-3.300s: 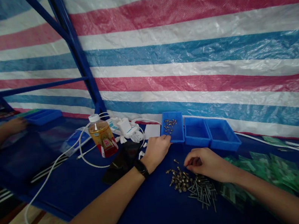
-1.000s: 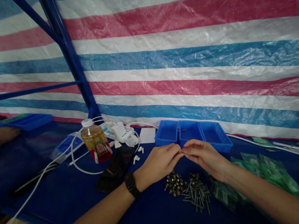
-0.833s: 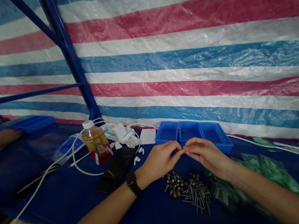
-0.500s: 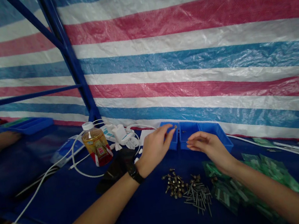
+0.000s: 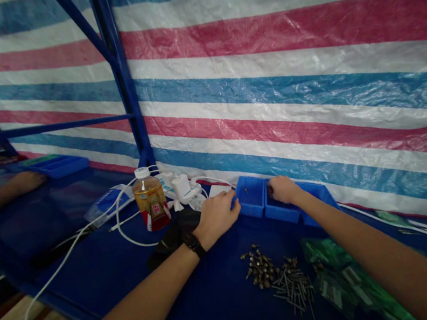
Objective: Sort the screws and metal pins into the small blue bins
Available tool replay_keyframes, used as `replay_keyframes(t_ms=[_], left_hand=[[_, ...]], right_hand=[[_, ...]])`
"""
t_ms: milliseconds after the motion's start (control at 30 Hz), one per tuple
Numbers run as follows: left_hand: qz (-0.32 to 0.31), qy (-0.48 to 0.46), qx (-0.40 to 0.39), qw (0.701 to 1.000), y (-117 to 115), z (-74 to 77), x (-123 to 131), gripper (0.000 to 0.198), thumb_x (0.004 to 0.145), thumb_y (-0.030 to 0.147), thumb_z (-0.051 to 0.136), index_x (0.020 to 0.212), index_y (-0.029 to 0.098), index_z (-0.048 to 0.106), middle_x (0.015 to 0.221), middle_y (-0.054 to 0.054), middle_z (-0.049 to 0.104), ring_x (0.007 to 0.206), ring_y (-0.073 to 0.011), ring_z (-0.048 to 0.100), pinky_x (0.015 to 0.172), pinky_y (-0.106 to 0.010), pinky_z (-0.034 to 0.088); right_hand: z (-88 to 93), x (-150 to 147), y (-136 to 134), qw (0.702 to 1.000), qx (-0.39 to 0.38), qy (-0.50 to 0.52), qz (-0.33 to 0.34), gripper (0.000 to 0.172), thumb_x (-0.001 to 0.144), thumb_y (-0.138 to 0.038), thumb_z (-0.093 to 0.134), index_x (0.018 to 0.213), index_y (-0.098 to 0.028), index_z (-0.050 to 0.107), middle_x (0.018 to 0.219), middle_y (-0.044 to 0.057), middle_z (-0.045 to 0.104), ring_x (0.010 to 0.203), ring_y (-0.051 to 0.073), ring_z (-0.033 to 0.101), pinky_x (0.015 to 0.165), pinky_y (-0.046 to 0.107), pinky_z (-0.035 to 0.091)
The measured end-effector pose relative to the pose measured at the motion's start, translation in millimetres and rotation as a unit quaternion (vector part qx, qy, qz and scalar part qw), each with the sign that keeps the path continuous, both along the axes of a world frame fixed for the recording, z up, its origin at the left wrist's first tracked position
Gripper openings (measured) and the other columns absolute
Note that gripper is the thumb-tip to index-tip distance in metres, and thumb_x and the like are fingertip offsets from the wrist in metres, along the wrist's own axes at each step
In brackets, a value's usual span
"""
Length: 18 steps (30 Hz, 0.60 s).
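Observation:
A blue divided bin (image 5: 252, 212) stands against the striped sheet, with a tiny metal piece in its left compartment. At the bin's left edge, my left hand (image 5: 218, 215) has thumb and fingers closed around the rim. My right hand (image 5: 283, 190) reaches into the middle compartment, its fingers curled together; whatever they hold is hidden. In front of the bin lies a pile of small brass-coloured headed fittings (image 5: 260, 269). Touching it on the right is a heap of thin metal pins or screws (image 5: 294, 287).
Green-marked plastic bags of parts (image 5: 350, 279) lie under my right forearm. Left of the bin are a bottle of amber drink (image 5: 151, 200), a power strip with white plugs (image 5: 181, 188) and loose cables. Another person's hand (image 5: 28, 181) rests by a second blue bin (image 5: 61, 166).
My left hand has moved from over the left compartment to the bin's left rim. My right hand has gone from the bin's front into its middle compartment. The view has turned slightly left.

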State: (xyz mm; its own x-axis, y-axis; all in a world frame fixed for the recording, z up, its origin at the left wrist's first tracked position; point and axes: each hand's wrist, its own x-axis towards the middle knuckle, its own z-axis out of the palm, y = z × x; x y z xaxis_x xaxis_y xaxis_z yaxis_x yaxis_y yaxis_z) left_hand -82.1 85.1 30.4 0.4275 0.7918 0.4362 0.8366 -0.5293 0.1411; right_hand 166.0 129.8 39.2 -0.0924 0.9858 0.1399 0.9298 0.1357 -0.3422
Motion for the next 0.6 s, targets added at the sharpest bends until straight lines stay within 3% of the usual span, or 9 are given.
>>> replay_keyframes(t_ms=[133, 267, 333, 500, 600], left_hand=[[-0.012, -0.006, -0.018, 1.000, -1, -3.7, 1, 0.025, 0.094, 0.027, 0.047, 0.109, 0.021, 0.066, 0.094, -0.008, 0.073, 0.083, -0.0241, 0.070, 0.071, -0.031, 0.049], [-0.027, -0.017, -0.030, 0.999, -2, -9.0, 3, 0.021, 0.091, 0.027, 0.052, 0.103, 0.021, 0.068, 0.094, -0.009, 0.072, 0.082, -0.0250, 0.069, 0.071, -0.032, 0.049], [-0.044, -0.021, -0.038, 0.998, 0, -11.0, 2, 0.019, 0.091, 0.029, 0.055, 0.102, 0.020, 0.068, 0.091, -0.009, 0.072, 0.080, -0.0245, 0.069, 0.070, -0.031, 0.049], [-0.106, -0.046, -0.054, 0.992, 9, -2.5, -6, 0.020, 0.096, 0.034, 0.054, 0.102, 0.021, 0.069, 0.092, -0.004, 0.073, 0.080, -0.0190, 0.067, 0.070, -0.025, 0.046], [-0.118, -0.135, -0.041, 0.983, 11, 10.8, -12, 0.026, 0.097, 0.037, 0.053, 0.104, 0.018, 0.069, 0.088, -0.004, 0.072, 0.077, -0.0182, 0.065, 0.069, -0.025, 0.045]], right_hand=[[26.6, 18, -9, 0.998, 0.054, 0.006, -0.017, 0.004, 0.078, -0.022, 0.074, 0.079, -0.019, 0.075, 0.078, 0.006, 0.075, 0.080, 0.022, 0.072, 0.080, 0.035, 0.055], [72.4, 23, -19, 0.986, 0.160, 0.048, -0.025, 0.023, 0.088, -0.031, 0.060, 0.098, -0.019, 0.076, 0.100, 0.009, 0.078, 0.091, 0.024, 0.072, 0.081, 0.034, 0.053], [87.7, 15, -20, 0.982, 0.179, 0.059, -0.001, 0.024, 0.087, -0.033, 0.061, 0.099, -0.019, 0.076, 0.103, 0.010, 0.077, 0.090, 0.024, 0.072, 0.080, 0.033, 0.053], [98.5, -6, -19, 0.987, 0.135, 0.045, 0.072, 0.024, 0.074, -0.024, 0.075, 0.098, -0.019, 0.078, 0.089, 0.008, 0.079, 0.081, 0.024, 0.072, 0.076, 0.034, 0.051], [98.7, -5, -28, 0.988, 0.117, 0.040, 0.092, 0.023, 0.075, -0.024, 0.074, 0.097, -0.020, 0.079, 0.089, 0.007, 0.078, 0.080, 0.024, 0.071, 0.076, 0.034, 0.050]])
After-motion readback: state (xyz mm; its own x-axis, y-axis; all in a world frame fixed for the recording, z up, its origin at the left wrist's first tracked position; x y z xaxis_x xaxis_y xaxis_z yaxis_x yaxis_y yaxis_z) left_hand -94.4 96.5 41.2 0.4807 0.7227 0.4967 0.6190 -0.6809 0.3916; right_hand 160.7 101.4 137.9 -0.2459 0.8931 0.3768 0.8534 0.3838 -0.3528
